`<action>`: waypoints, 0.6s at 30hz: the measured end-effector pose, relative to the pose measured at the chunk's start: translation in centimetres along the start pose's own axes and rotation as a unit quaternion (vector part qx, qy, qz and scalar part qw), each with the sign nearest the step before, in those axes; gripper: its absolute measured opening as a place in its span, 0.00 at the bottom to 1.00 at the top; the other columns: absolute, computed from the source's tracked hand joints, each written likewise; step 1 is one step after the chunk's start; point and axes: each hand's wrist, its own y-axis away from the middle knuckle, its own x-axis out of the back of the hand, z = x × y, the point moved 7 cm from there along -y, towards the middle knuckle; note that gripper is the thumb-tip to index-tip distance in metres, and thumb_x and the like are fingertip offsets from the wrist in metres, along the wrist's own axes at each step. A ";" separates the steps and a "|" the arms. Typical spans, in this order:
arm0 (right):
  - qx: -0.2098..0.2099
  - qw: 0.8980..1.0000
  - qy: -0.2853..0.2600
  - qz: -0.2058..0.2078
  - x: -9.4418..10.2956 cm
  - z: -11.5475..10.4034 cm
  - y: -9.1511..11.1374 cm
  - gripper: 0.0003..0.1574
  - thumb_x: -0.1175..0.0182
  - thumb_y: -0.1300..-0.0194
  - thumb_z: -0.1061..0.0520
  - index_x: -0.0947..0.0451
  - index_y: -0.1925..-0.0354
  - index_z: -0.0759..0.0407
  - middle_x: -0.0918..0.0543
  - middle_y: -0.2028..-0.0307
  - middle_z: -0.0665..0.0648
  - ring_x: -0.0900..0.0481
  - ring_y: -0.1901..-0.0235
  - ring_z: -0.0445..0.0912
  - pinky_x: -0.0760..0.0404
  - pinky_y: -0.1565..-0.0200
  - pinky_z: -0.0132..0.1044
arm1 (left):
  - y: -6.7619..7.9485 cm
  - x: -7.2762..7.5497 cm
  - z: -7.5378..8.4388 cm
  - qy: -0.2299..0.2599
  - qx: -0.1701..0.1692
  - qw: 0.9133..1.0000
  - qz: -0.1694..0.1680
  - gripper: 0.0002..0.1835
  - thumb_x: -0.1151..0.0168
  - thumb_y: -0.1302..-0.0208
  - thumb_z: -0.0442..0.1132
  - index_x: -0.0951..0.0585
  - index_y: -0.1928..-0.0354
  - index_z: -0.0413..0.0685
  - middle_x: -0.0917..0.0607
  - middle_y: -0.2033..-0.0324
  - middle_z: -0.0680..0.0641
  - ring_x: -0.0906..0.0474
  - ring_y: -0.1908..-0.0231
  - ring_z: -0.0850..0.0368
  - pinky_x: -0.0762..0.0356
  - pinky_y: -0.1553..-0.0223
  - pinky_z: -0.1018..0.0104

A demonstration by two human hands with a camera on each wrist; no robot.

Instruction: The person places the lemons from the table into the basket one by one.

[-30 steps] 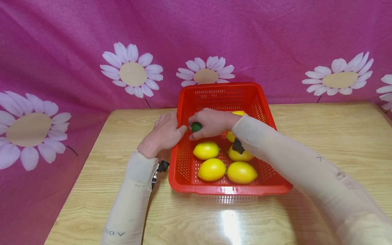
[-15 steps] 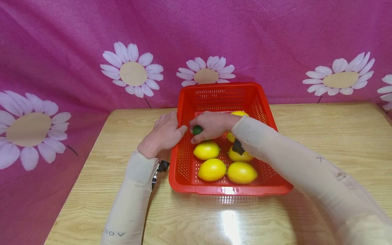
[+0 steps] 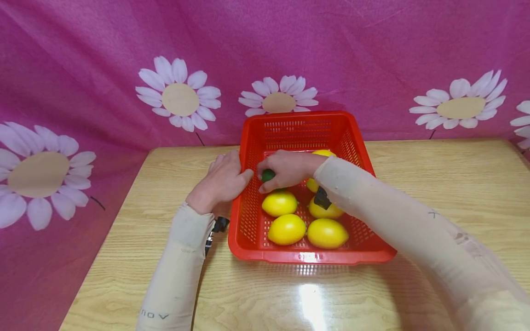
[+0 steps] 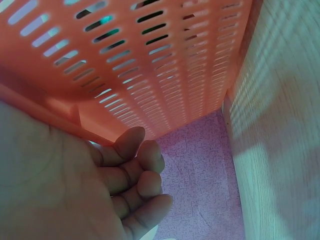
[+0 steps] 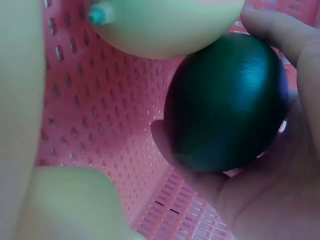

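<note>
In the head view, my right hand [image 3: 288, 168] reaches into a red plastic basket [image 3: 331, 258] and holds a dark green, egg-shaped fruit [image 5: 225, 105] near the left wall. Its fingers and thumb curve around the smooth, shiny sides. Several yellow lemons [image 3: 287, 229] lie in the basket; those at the right are partly covered by my forearm. The right wrist view shows a lemon [image 5: 160, 25] touching or almost touching the green fruit. My left hand [image 3: 219, 181] grips the basket's left rim, thumb over the top and bent fingers [image 4: 145, 210] outside the slotted wall.
The basket stands on a light wooden table [image 3: 434, 193], near its back edge. Behind hangs a magenta cloth [image 3: 352, 55] printed with white daisies. Black wrist cameras are strapped below both hands, and the right one hangs low over the lemons.
My right hand has sunk slightly toward the near side with the green fruit, then stayed almost still. The left hand and the basket keep their places.
</note>
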 end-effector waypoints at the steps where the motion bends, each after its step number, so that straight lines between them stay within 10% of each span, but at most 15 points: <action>1: -0.001 1.000 -0.001 0.000 0.0 0.1 0.0 0.22 0.33 0.34 0.38 0.20 0.49 0.47 0.18 0.59 0.49 0.22 0.59 0.45 0.22 0.55 0.37 | 0.0 0.0 0.0 0.000 0.000 1.000 0.000 0.22 0.52 0.26 0.45 0.28 0.34 0.47 0.25 0.51 0.46 0.34 0.49 0.49 0.36 0.47 0.54; 18: -0.008 1.000 -0.011 0.002 0.0 0.4 0.0 0.20 0.30 0.36 0.41 0.18 0.51 0.48 0.15 0.58 0.49 0.21 0.58 0.46 0.18 0.52 0.38 | 0.0 0.1 0.0 0.001 0.003 1.000 -0.001 0.22 0.52 0.27 0.46 0.28 0.36 0.47 0.25 0.52 0.46 0.33 0.50 0.49 0.36 0.50 0.56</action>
